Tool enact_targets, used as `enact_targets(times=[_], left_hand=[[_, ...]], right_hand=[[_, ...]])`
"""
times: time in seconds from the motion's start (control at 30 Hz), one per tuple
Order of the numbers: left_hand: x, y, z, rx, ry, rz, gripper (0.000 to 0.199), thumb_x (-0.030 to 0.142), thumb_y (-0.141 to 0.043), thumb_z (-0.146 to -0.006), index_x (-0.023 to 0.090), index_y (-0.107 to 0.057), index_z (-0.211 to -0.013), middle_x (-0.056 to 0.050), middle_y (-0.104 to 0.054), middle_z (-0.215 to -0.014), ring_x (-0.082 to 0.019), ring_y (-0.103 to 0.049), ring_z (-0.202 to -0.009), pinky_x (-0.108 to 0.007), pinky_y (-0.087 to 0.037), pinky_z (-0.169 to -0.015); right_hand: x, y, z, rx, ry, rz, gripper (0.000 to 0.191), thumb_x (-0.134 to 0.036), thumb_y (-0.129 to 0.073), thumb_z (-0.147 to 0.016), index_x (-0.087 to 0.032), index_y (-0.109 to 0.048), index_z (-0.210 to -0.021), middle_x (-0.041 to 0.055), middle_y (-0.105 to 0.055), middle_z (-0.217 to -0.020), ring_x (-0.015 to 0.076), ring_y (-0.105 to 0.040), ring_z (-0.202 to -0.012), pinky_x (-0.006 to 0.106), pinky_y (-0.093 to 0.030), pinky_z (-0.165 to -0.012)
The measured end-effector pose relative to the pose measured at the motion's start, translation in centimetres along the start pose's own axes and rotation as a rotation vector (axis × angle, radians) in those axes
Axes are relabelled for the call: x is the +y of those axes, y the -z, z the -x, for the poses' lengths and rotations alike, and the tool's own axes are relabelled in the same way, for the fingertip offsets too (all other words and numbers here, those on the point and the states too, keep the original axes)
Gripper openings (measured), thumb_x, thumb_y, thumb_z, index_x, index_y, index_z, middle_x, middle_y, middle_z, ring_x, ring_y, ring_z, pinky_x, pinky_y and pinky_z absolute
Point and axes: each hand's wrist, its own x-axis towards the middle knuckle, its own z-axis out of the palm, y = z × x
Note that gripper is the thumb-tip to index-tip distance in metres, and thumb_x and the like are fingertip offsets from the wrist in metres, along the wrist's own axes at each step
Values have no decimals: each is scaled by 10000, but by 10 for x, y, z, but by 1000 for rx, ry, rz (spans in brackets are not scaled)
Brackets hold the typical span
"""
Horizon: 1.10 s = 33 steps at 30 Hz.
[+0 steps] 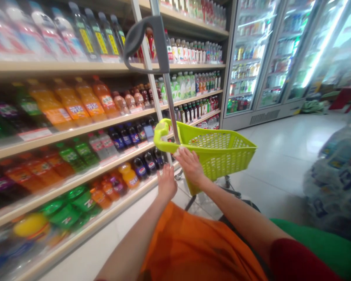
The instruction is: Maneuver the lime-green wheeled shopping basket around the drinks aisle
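A lime-green shopping cart basket (222, 142) stands in front of me on a wheeled frame. A metal pole (170, 101) rises from its near end to a grey loop handle (163, 47). My right hand (191, 167) is at the basket's near rim, fingertips pressed there on a small white cloth-like piece (179, 151); its exact kind is unclear. My left hand (167, 183) is lower and to the left, fingers apart, with nothing visible in it. It is close to the basket's near end, and I cannot tell whether it touches.
Shelves of bottled drinks (84, 103) run along the left, close to the cart. Glass-door fridges (251, 62) stand at the back right. Wrapped packs of bottles (336, 171) are stacked at right on the pale tiled floor (275, 171).
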Motion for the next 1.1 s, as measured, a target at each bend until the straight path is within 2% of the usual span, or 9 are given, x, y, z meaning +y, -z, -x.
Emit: enact_targets(times=[0.1, 0.3, 0.4, 0.47, 0.6, 0.67, 0.73, 0.97, 1.1], left_hand=[[6, 1, -1, -4, -33, 0, 648, 106, -425, -728, 104, -301, -1364, -126, -234, -1477, -252, -177, -1367, -536, -154, -1087], [7, -15, 6, -3, -122, -11, 650, 138, -426, -733, 107, -297, -1370, -114, -239, -1475, -245, -163, -1371, -537, -151, -1091], [3, -18, 8, -3, -103, -36, 643, 136, -423, -738, 110, -299, -1369, -108, -243, -1474, -245, -175, -1368, -536, -174, -1087], [1, -16, 7, 7, -74, -49, 653, 128, -429, -730, 110, -298, -1369, -108, -243, -1475, -245, -185, -1366, -532, -181, -1086], [0, -6, 0, 44, 3, -48, 666, 126, -441, -713, 84, -301, -1363, -122, -231, -1475, -249, -185, -1365, -536, -172, -1087], [1, -3, -2, 59, 13, -47, 672, 129, -446, -707, 78, -302, -1361, -130, -226, -1475, -253, -185, -1365, -541, -177, -1083], [1, -4, -2, 71, -4, -48, 682, 129, -453, -698, 78, -301, -1361, -133, -225, -1475, -256, -184, -1365, -541, -177, -1082], [3, -21, 7, 54, -75, -44, 689, 141, -455, -702, 91, -291, -1369, -126, -236, -1474, -263, -182, -1365, -543, -184, -1078], [1, -21, 6, 61, -74, -33, 678, 127, -442, -706, 101, -298, -1368, -119, -239, -1474, -252, -185, -1365, -534, -183, -1081]], right_hand=[[3, -6, -4, -33, 2, 12, 428, -135, -404, -877, -224, -460, -1292, 76, -427, -1378, 219, -238, -1344, 452, -217, -1076], [7, -28, 57, -247, 63, 39, 452, -132, -452, -855, -219, -452, -1299, 78, -438, -1370, 229, -288, -1317, 437, -266, -1045], [8, -25, 66, -281, 94, 42, 414, -166, -451, -871, -223, -477, -1279, 66, -464, -1350, 212, -308, -1304, 404, -276, -1039], [7, -15, 53, -220, 83, 39, 396, -159, -425, -881, -222, -492, -1266, 62, -466, -1349, 202, -291, -1315, 393, -257, -1051], [8, 6, 1, 1, -11, 44, 428, -116, -357, -891, -208, -459, -1296, 71, -431, -1375, 192, -196, -1357, 414, -190, -1085], [11, 9, -17, 41, -37, 49, 422, -126, -350, -898, -202, -454, -1300, 73, -423, -1381, 191, -181, -1362, 416, -189, -1086], [13, 4, -19, 27, -27, 53, 412, -129, -353, -899, -189, -462, -1292, 74, -436, -1371, 194, -192, -1359, 413, -206, -1082], [12, -27, 55, -164, 69, 44, 410, -130, -423, -870, -195, -490, -1269, 73, -461, -1351, 225, -267, -1327, 422, -284, -1042], [8, -20, 57, -164, 81, 28, 432, -107, -409, -862, -206, -483, -1276, 64, -470, -1346, 205, -242, -1339, 399, -285, -1042]])
